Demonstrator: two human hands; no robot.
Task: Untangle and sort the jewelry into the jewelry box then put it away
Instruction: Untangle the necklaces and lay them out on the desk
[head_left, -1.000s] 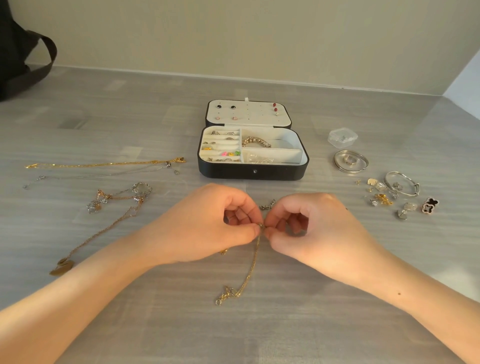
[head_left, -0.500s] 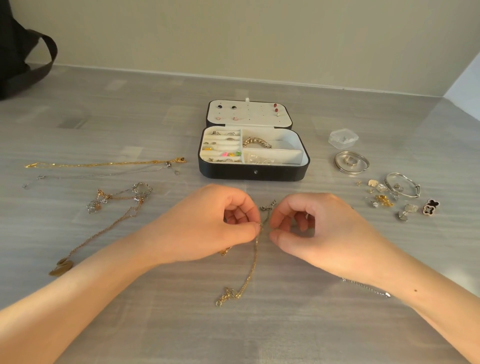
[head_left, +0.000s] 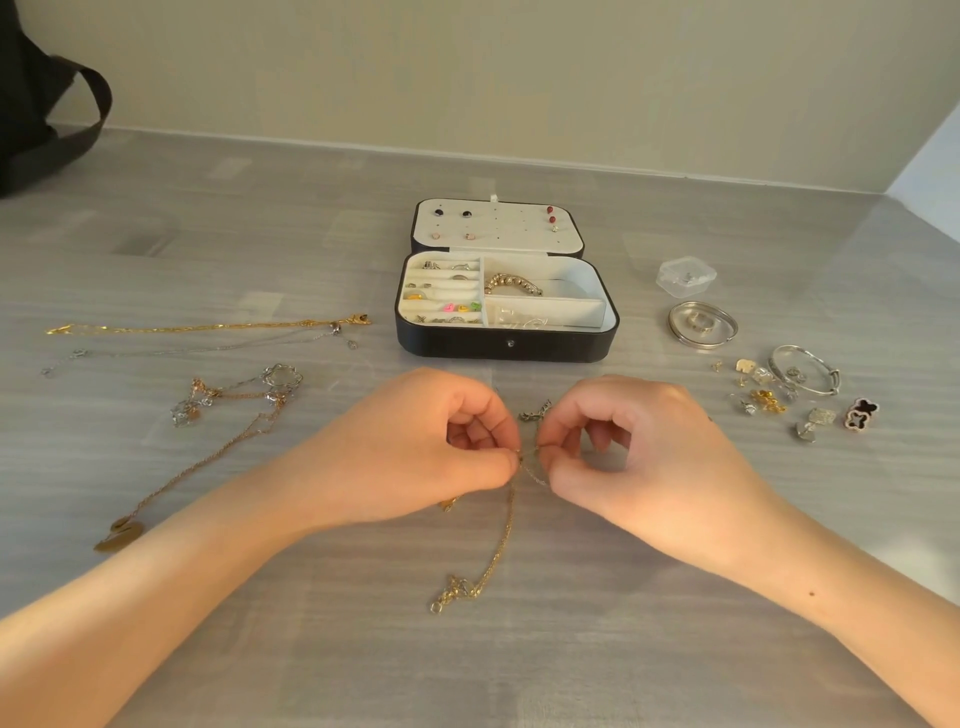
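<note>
Picking at a knot: left hand (head_left: 415, 447) and right hand (head_left: 639, 457) both pinch tight on the tangled chains (head_left: 524, 462) mid-table, before the jewelry box (head_left: 506, 343). Gold chain (head_left: 498, 545) trails toward the near edge; hands equally near.

Table (head_left: 675, 649): grey, wood-grain top.
Centre: jewelry box (head_left: 506, 343), black, lid open flat behind it.
Left of the box: gold chain (head_left: 208, 327) laid straight, thin silver chain (head_left: 197, 347) just beside it, rose-gold necklace (head_left: 244, 434) nearer the person.
In front of the box: tangled chain (head_left: 500, 540), its lower end on the table.
Right of the box: clear plastic case (head_left: 685, 277), bangles (head_left: 702, 323), scattered earrings (head_left: 769, 402).
Far left of the box: black bag (head_left: 31, 104).
</note>
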